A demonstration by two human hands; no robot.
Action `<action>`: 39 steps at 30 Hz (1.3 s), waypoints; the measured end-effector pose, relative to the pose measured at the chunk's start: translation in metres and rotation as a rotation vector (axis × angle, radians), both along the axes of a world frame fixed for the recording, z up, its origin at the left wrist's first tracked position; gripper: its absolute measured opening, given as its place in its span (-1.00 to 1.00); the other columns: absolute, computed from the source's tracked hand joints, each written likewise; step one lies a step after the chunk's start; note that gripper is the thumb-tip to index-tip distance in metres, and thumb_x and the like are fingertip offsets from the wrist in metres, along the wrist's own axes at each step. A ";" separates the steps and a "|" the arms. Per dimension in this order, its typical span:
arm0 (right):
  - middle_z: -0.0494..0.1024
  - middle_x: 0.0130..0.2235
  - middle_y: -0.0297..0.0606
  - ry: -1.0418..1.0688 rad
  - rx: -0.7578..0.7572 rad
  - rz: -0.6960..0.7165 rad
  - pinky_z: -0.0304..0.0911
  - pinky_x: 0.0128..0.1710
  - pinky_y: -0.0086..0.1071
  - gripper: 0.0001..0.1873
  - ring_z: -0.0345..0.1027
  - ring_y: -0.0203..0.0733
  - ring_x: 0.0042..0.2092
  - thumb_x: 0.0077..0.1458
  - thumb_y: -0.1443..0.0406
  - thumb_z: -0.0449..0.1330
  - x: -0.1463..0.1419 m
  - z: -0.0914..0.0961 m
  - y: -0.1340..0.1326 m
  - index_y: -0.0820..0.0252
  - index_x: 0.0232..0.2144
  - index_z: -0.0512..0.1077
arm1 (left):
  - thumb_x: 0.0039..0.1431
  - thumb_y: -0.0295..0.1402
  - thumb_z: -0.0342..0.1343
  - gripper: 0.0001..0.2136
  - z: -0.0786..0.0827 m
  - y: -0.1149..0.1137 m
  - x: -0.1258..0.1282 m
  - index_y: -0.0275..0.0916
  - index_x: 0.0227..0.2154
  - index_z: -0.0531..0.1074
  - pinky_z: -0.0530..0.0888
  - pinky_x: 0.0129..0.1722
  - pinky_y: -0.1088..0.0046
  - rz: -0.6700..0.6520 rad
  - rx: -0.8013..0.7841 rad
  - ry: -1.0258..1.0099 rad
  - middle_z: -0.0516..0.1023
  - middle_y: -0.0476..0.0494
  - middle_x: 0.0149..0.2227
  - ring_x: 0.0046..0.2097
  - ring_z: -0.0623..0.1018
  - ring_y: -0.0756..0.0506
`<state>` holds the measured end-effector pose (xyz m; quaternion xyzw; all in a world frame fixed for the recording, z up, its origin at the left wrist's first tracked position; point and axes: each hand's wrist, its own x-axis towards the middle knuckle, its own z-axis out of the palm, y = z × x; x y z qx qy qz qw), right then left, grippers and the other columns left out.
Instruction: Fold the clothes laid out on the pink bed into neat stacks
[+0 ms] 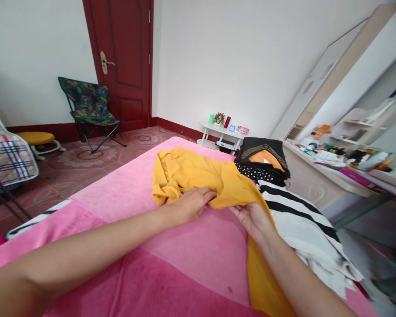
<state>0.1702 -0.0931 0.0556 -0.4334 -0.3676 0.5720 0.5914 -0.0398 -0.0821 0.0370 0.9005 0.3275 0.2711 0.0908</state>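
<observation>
A yellow garment (198, 169), bunched and wrinkled, lies on the pink bedspread (198, 251). One long strip of it, perhaps a sleeve, runs toward me under my right forearm. My left hand (194, 203) is closed on the near edge of the cloth, its fingers curled into a fold. To the right, my right hand (251, 216) pinches the same edge from below, fingertips partly hidden by the fabric. The garment's exact kind is hard to make out in this crumpled state.
Right of the yellow cloth lie a black-and-white striped garment (300, 215) and folded dark clothes (262, 154). A cluttered dressing table (336, 174) borders the bed's right side. Beyond are a low white stand (218, 128), a camouflage folding chair (89, 105) and a red door (127, 57).
</observation>
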 end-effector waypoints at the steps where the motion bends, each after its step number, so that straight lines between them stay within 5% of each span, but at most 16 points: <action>1: 0.55 -0.47 -0.37 -0.010 0.011 0.018 0.46 -0.23 -0.23 -0.86 0.46 -0.21 -0.33 -0.11 0.37 0.18 -0.001 0.000 -0.001 0.10 -0.40 0.40 | 0.09 -0.51 -0.03 -0.62 -0.005 0.008 0.005 -0.21 0.00 0.29 0.35 -0.02 0.31 0.024 -0.002 -0.038 0.43 -0.22 -0.06 -0.04 0.44 -0.14; 7: 0.57 -0.41 -0.40 -0.018 0.010 -0.031 0.46 -0.27 -0.28 -0.78 0.46 -0.24 -0.34 -0.14 0.39 0.18 0.007 0.000 -0.001 0.07 -0.34 0.42 | -0.02 -0.55 -0.03 -0.71 -0.005 0.026 0.003 -0.23 -0.22 0.42 0.38 -0.20 0.40 0.027 0.015 -0.063 0.50 -0.14 -0.27 -0.23 0.48 -0.10; 14: 0.57 -0.37 -0.36 0.026 0.109 -0.270 0.40 -0.35 -0.44 -0.80 0.42 -0.28 -0.34 -0.26 0.45 0.20 0.045 0.012 0.008 0.17 -0.46 0.45 | -0.11 -0.51 -0.10 -0.87 0.075 0.016 -0.069 -0.26 -0.57 0.34 0.35 -0.26 0.41 0.298 0.134 -0.437 0.38 -0.09 -0.43 -0.31 0.39 -0.06; 18: 0.56 -0.32 -0.34 -0.259 0.158 -0.050 0.38 -0.34 -0.38 -0.69 0.42 -0.25 -0.34 -0.22 0.38 0.23 0.056 0.019 -0.015 0.15 -0.30 0.45 | -0.08 -0.36 -0.03 -0.89 0.097 0.012 -0.116 -0.26 -0.63 0.26 0.34 -0.39 0.44 0.263 -0.191 -0.717 0.34 -0.04 -0.53 -0.45 0.35 -0.02; 22: 0.55 -0.26 -0.24 -0.908 0.178 0.387 0.34 -0.30 -0.33 -0.74 0.44 -0.19 -0.32 -0.12 0.34 0.14 0.070 0.019 -0.043 0.19 -0.29 0.47 | -0.05 -0.30 0.02 -0.83 0.079 -0.013 -0.140 -0.27 -0.64 0.32 0.30 -0.49 0.49 0.067 -0.738 -0.328 0.33 -0.01 -0.61 -0.53 0.33 0.01; 25: 0.43 -0.01 -0.15 -1.508 0.219 0.226 0.30 -0.23 -0.26 -0.72 0.41 -0.06 -0.15 -0.06 0.25 0.11 0.090 0.012 -0.058 0.16 -0.26 0.47 | -0.03 -0.32 0.08 -0.85 0.061 -0.036 -0.142 -0.27 -0.43 0.47 0.35 -0.40 0.52 -0.081 -0.992 0.115 0.47 -0.03 -0.47 -0.40 0.46 -0.05; 28: 0.32 0.07 -0.05 -1.934 0.028 0.044 0.28 -0.34 -0.21 -0.49 0.42 0.06 -0.18 -0.06 0.09 0.16 0.107 0.000 -0.068 0.15 -0.05 0.38 | 0.05 -0.26 0.06 -0.77 0.048 -0.041 -0.141 -0.24 -0.27 0.48 0.39 -0.37 0.53 -0.055 -0.885 0.163 0.52 -0.05 -0.40 -0.36 0.49 -0.05; 31: 0.41 -0.05 -0.06 -1.997 -0.064 0.088 0.26 -0.37 -0.25 -0.45 0.45 0.01 -0.27 -0.02 0.13 0.15 0.112 -0.014 -0.074 0.16 0.04 0.30 | 0.08 -0.23 0.00 -0.75 0.040 -0.023 -0.147 -0.23 -0.27 0.48 0.42 -0.25 0.47 0.226 -0.440 0.081 0.52 -0.11 -0.29 -0.27 0.50 -0.09; 34: 0.49 -0.20 -0.17 -1.883 0.029 0.164 0.24 -0.28 -0.30 -0.69 0.44 -0.07 -0.26 -0.02 0.37 0.07 0.113 -0.013 -0.067 0.14 -0.19 0.45 | 0.00 -0.29 -0.01 -0.71 0.027 0.006 -0.163 -0.19 -0.23 0.49 0.40 -0.08 0.36 0.463 -0.127 0.106 0.49 -0.16 -0.13 -0.12 0.48 -0.16; 37: 0.52 -0.34 -0.23 -1.654 0.084 0.136 0.23 -0.31 -0.35 -0.77 0.42 -0.14 -0.32 -0.07 0.44 0.05 0.123 0.016 -0.046 0.15 -0.47 0.49 | -0.07 -0.29 -0.02 -0.58 0.010 0.029 -0.179 -0.19 -0.09 0.44 0.42 -0.12 0.34 0.561 -0.261 0.111 0.48 -0.18 -0.11 -0.20 0.52 -0.15; 39: 0.53 -0.41 -0.24 -1.526 0.076 -0.108 0.21 -0.40 -0.36 -0.84 0.38 -0.17 -0.41 -0.08 0.38 0.11 0.136 0.045 -0.029 0.16 -0.46 0.51 | -0.09 -0.23 0.00 -0.47 -0.003 0.038 -0.186 -0.23 0.02 0.36 0.46 -0.23 0.36 0.582 -0.410 0.063 0.51 -0.18 -0.18 -0.29 0.53 -0.13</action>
